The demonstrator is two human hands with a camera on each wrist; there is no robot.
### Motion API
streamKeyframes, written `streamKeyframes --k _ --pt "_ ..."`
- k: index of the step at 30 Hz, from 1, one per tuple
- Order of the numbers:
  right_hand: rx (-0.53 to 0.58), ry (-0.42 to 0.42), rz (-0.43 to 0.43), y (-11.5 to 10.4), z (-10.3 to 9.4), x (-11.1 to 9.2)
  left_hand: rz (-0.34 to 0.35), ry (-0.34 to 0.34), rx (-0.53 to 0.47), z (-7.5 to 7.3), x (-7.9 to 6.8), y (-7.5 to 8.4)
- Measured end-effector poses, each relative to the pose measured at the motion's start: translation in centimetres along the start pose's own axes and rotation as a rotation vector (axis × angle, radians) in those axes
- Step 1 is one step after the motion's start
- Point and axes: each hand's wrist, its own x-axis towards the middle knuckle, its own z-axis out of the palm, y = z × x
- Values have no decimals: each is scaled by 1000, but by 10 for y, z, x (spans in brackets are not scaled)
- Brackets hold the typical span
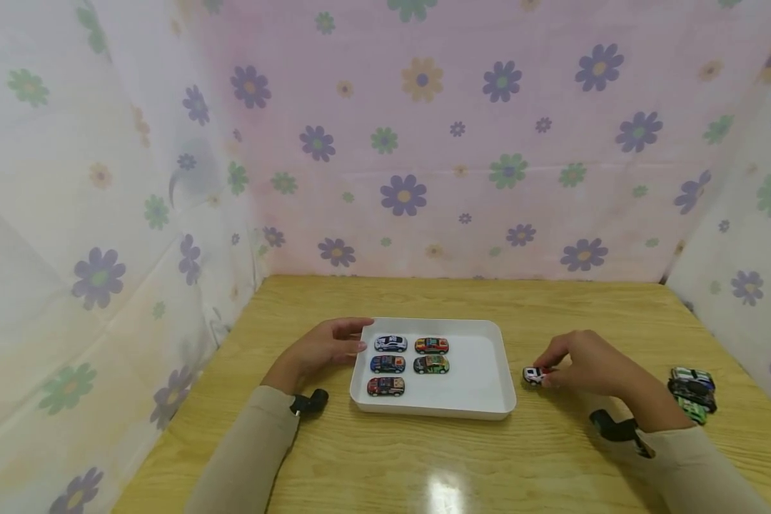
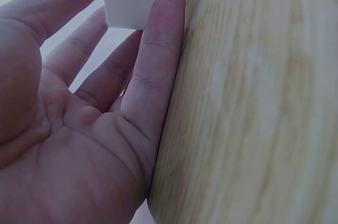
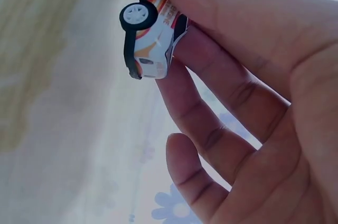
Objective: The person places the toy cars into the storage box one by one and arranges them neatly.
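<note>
A white tray lies on the table with several toy cars in two columns at its left: a white-and-blue car, a blue car, a dark red car, a red-orange car and a green-and-black car. At the tray's left end, my left hand rests with fairly straight fingers touching its outer wall. To the right of the tray, my right hand pinches a white toy car with red and orange markings between thumb and fingers, its wheel showing in the right wrist view.
Several more toy cars are clustered at the table's right, beyond the right wrist. Flower-patterned cloth walls off the back and sides of the wooden table. A small black camera is strapped to each wrist.
</note>
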Motion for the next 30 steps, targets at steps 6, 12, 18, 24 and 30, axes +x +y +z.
streamKeyframes --k 6,12,18,24,30 --pt "-17 24 -63 -8 -4 6 10 -14 -18 0 0 0" --pt "-1 36 -105 -23 -7 16 3 -15 -41 1 -1 0" --pt "11 34 -119 -39 -6 29 -15 9 -39 1 -1 1" --pt "25 23 -136 -53 -4 42 1 5 -37 1 0 0" --pt "31 5 -161 -64 1 53 1 8 -44 1 0 0"
